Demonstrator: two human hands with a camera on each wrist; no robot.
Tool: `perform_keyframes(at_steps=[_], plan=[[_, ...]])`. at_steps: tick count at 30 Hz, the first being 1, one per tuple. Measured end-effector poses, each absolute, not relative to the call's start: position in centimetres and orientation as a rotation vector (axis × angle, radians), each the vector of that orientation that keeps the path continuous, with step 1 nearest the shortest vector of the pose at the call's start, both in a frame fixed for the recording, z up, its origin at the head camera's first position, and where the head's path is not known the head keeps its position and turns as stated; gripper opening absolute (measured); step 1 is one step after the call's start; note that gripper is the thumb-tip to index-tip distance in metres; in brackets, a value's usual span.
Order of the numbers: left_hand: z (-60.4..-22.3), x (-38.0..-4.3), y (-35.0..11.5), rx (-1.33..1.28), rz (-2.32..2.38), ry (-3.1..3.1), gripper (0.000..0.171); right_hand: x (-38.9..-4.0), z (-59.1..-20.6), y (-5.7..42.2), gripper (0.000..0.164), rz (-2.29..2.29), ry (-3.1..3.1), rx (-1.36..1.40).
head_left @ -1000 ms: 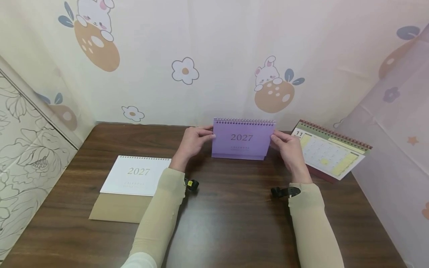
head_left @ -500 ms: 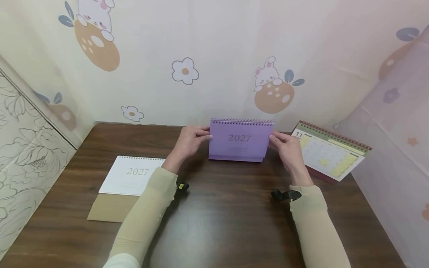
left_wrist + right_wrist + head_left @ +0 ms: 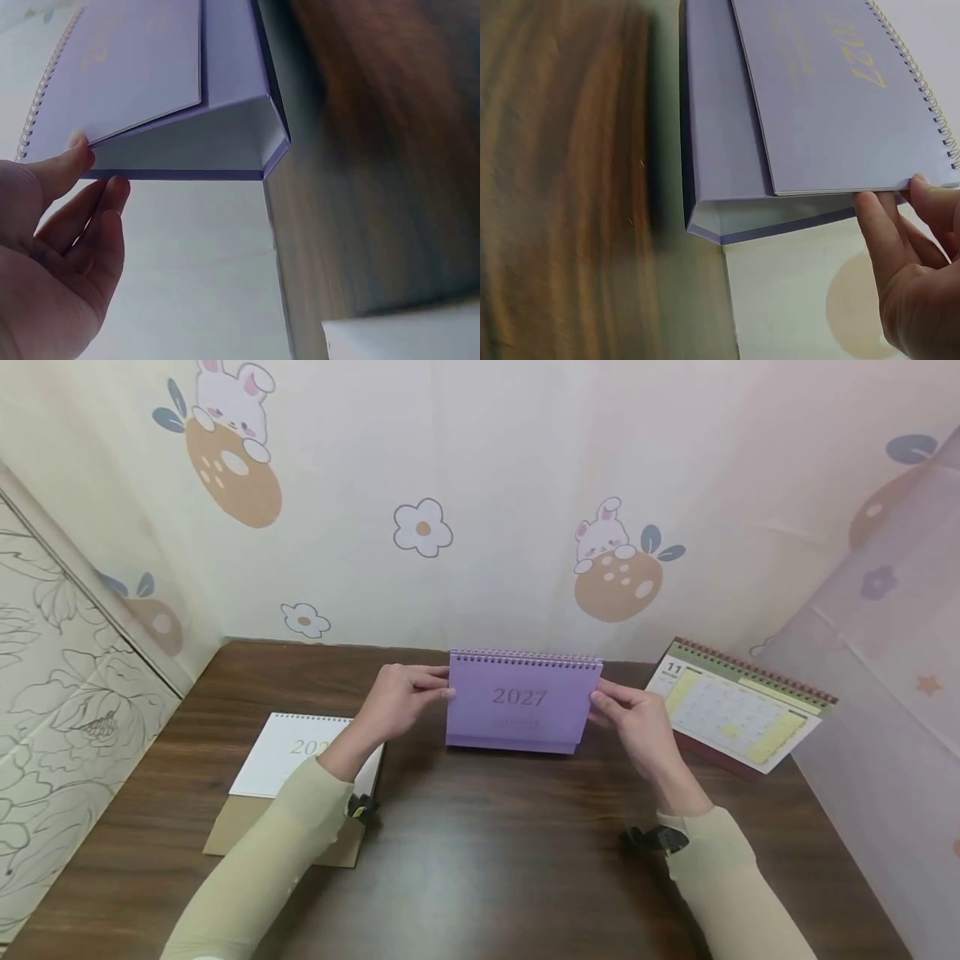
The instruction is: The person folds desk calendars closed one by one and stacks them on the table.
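A purple spiral-bound desk calendar [image 3: 517,702] marked 2027 stands upright between the two hands. My left hand [image 3: 401,700] pinches its left side, thumb on the front cover and fingers behind, as the left wrist view shows. On the opposite side my right hand [image 3: 633,718] grips the edge the same way, with the thumb [image 3: 922,187] near the spiral. In both wrist views the calendar's hollow triangular stand shows from the side. The left forearm partly covers a white 2027 calendar [image 3: 258,756] with a tan base.
At the back right, an open calendar [image 3: 738,706] with a green top and yellow columns stands at an angle, close to the right hand. A printed curtain [image 3: 502,460] hangs behind the dark wooden table [image 3: 480,835].
Both hands have brought the purple calendar toward the front and left, away from the curtain. The left forearm now covers more of the white calendar. The head view has shifted slightly.
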State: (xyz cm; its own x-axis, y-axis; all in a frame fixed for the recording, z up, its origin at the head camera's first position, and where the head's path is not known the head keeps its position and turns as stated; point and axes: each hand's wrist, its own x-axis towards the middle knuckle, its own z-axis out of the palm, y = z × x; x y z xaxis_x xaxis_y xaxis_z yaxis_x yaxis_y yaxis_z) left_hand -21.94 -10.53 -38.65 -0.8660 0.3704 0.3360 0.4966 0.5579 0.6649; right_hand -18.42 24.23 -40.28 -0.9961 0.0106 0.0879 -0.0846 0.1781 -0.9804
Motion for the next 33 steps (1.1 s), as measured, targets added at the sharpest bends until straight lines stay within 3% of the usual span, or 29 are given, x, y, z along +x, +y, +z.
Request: perform_keyframes(at_steps=[20,33], plan=[[-38.9,-16.1,-13.6,-0.745,-1.2,-2.571,0.013,-13.2,-39.9,22.2,0.037,2.108,-2.365,0.112],[-40.2,-14.7,-14.3,-0.842,-1.119,-2.589,0.008,-11.3,-41.4,22.2,0.029,2.017,-2.442,0.126]])
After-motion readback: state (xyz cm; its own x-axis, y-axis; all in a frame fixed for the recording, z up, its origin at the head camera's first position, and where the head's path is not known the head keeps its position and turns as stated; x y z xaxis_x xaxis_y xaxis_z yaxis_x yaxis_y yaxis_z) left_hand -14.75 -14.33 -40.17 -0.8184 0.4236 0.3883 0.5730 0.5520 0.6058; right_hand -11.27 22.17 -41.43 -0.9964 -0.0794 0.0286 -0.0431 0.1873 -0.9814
